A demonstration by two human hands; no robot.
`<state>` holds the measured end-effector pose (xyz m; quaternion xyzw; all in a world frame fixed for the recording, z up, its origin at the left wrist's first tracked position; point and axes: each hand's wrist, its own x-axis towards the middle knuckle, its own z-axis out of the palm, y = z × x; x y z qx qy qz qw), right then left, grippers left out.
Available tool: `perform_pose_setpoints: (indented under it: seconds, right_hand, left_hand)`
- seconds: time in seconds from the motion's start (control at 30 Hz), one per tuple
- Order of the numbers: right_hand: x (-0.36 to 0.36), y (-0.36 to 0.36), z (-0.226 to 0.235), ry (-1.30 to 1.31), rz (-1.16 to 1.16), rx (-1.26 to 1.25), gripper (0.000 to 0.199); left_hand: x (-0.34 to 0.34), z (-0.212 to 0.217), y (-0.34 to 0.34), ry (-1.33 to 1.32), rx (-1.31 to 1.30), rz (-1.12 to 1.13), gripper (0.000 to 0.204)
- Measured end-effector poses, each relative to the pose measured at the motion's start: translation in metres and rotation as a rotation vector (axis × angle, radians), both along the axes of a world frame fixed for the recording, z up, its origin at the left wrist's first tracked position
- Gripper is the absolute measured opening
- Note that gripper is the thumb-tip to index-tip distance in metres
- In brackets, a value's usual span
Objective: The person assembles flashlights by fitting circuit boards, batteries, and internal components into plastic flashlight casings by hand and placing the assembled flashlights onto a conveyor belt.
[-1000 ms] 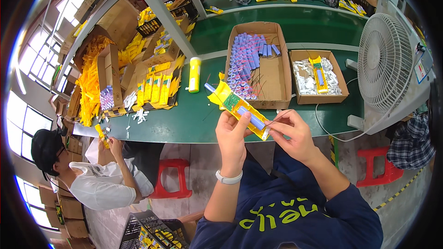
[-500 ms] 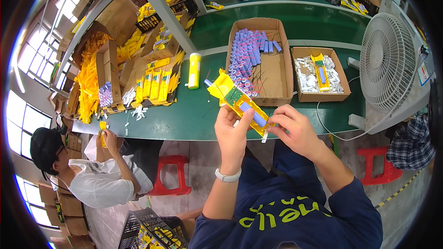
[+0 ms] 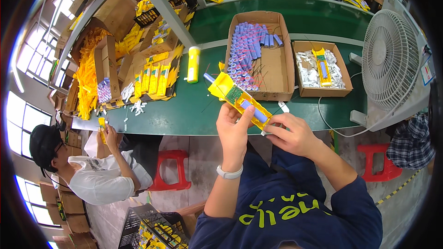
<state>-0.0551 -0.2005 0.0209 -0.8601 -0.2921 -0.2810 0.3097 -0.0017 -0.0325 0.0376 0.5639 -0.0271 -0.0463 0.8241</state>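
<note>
Holding a yellow casing tilted above the near edge of the green bench. Left hand gripping its middle, thumb pressing a purple cell; right hand pinching its lower end. Cardboard box of cells lying behind.

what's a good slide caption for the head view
Both hands, left hand and right hand, hold a yellow casing above the green table.
</note>
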Motion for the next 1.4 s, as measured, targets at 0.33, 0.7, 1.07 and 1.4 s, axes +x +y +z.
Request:
perform_pose_setpoints:
  seconds: [0.33,0.7,1.07,1.4]
  right_hand:
    - [0.0,0.006,-0.011,-0.073,-0.006,0.01,0.029]
    - [-0.006,0.007,-0.009,-0.047,0.028,0.278,0.016]
    - [-0.003,-0.008,0.02,0.68,-0.079,0.436,0.015]
    - [-0.001,0.002,0.016,0.783,-0.228,0.535,0.013]
  left_hand:
    - [-0.003,-0.01,-0.002,-0.059,0.077,0.02,0.029]
    - [-0.005,-0.011,0.001,-0.053,0.073,0.049,0.028]
    - [-0.002,-0.006,-0.009,-0.141,0.116,0.069,0.03]
    - [-0.008,0.0,-0.01,-0.193,0.198,0.086,0.033]
